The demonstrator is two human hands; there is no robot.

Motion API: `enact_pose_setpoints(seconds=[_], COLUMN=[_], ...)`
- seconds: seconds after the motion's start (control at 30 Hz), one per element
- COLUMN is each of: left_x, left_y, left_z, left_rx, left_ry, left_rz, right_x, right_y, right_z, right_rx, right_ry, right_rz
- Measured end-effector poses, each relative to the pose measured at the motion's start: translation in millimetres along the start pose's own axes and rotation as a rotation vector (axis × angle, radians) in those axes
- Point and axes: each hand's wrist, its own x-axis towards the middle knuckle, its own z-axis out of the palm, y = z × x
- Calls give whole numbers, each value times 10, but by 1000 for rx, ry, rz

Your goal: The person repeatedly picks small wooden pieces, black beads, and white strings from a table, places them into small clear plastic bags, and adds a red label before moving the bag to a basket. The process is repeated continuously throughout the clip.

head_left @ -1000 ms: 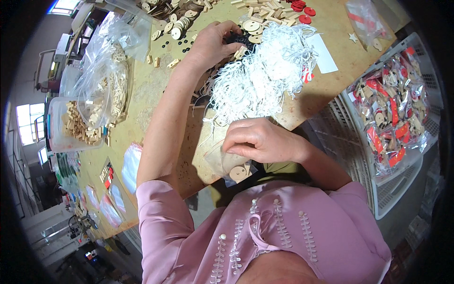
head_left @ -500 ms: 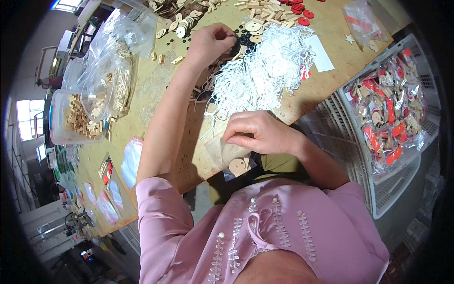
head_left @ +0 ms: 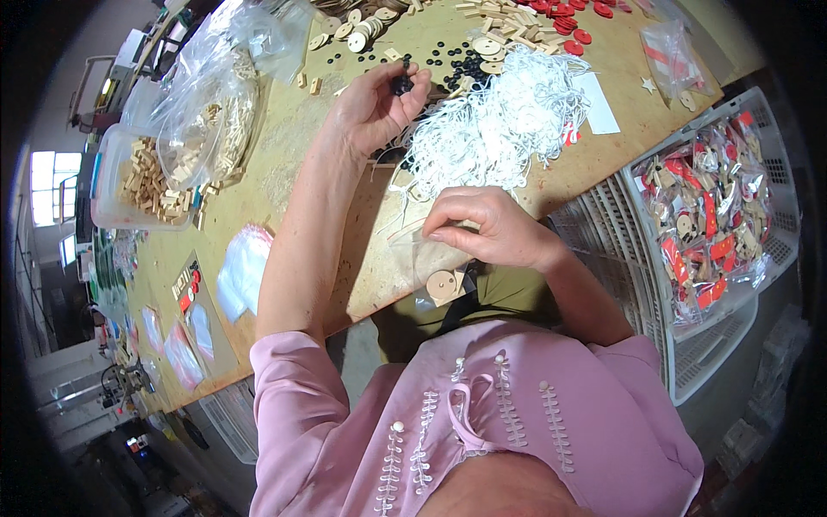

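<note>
Curled fingers of my left hand (head_left: pixel 375 108) hold several small black beads (head_left: pixel 402 84), palm turned partly up, above the table. A pile of the same black beads (head_left: pixel 465 73) lies just beyond it. At the table's near edge my right hand (head_left: pixel 487 226) pinches the top of a clear plastic bag (head_left: pixel 422 258). Inside the bag's lower end are a round wooden disc (head_left: pixel 443 284) and other light wooden pieces. A tangled heap of white cords (head_left: pixel 500 121) lies between and beyond my hands.
Wooden blocks (head_left: pixel 508 21), pale discs (head_left: pixel 366 33) and red discs (head_left: pixel 581 36) lie along the far side. Left are a tub of wooden pieces (head_left: pixel 96 211) and flat plastic bags (head_left: pixel 241 271). On the right, a white crate (head_left: pixel 780 164) holds filled bags.
My left hand has come back from the black bead pile with beads in its fingers and turned palm up. My right hand still pinches the bag, slightly shifted.
</note>
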Motion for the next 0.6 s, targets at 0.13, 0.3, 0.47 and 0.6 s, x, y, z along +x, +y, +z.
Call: enact_pose_setpoints(seconds=[0.13, 0.3, 0.47, 0.6], left_x=[-217, -424, -469, -468], left_y=[-163, -328, -313, -303], left_z=[45, -46, -62, -38], left_rx=[-111, -288, -279, -297], left_ry=[-1, -213, -274, -236], left_rz=[98, 91, 75, 35], right_x=[-4, 10, 16, 10], right_y=[-19, -5, -35, -30], right_z=[-18, 25, 21, 49], right_rx=[5, -54, -58, 13], right_ry=[-2, 24, 11, 42], right_rz=[29, -17, 27, 18])
